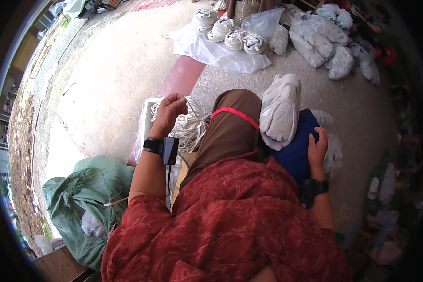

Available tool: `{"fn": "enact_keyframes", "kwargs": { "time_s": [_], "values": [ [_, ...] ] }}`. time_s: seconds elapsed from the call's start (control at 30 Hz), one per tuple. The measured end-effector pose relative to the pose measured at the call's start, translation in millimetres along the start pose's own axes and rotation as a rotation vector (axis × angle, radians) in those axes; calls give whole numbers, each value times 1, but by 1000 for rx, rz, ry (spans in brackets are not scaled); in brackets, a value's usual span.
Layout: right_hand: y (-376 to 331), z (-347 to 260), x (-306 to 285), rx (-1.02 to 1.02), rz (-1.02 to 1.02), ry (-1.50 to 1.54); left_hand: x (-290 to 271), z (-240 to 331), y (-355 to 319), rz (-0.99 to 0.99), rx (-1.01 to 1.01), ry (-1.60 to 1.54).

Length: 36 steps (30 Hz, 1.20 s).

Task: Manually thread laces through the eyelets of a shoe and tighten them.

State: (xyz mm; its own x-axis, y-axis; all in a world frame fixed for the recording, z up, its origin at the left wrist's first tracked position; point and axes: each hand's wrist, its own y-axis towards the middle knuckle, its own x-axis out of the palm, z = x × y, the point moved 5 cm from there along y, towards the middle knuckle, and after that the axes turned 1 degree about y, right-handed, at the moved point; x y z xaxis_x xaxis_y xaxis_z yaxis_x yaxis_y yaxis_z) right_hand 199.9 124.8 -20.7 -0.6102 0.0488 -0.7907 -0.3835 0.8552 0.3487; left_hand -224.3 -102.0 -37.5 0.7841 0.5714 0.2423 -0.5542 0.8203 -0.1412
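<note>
My left hand [171, 110] is raised beside a white box [148, 113], its fingers pinched together. A loose bundle of white shoelaces [191, 128] lies in that box, just right of and below the hand. What the fingers hold is too small to make out. A white and grey sneaker [281, 110] rests toe away on my right leg, over a dark blue cloth [289, 160]. To the right of the sneaker, my right hand [317, 146] hangs at the cloth's edge with fingers apart and bent, holding nothing visible.
A red band [235, 114] circles my left knee. Left of me bulges a green sack [91, 202]. Ahead, several shoes [234, 39] sit on a plastic sheet [216, 55], with stuffed plastic bags [317, 40] to their right. More pale shoes [332, 152] stand beyond my right hand.
</note>
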Motion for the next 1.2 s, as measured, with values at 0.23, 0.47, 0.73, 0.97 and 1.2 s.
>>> {"fn": "enact_keyframes", "kwargs": {
  "time_s": [0.23,0.47,0.73,0.97,1.2],
  "values": [
    [47,-97,-24,-47,-255,778,111,219,-77,-445,655,-237],
    [34,-314,-84,-374,-912,1624,230,285,-101,-881,891,-190],
    [52,-174,-140,-168,-898,853,86,257,-44,-398,633,-680],
    [19,-54,-157,222,-873,771,-83,100,-23,291,356,-610],
    [-11,-6,-86,249,-881,637,-228,-25,-47,696,154,-313]
  ]
}}
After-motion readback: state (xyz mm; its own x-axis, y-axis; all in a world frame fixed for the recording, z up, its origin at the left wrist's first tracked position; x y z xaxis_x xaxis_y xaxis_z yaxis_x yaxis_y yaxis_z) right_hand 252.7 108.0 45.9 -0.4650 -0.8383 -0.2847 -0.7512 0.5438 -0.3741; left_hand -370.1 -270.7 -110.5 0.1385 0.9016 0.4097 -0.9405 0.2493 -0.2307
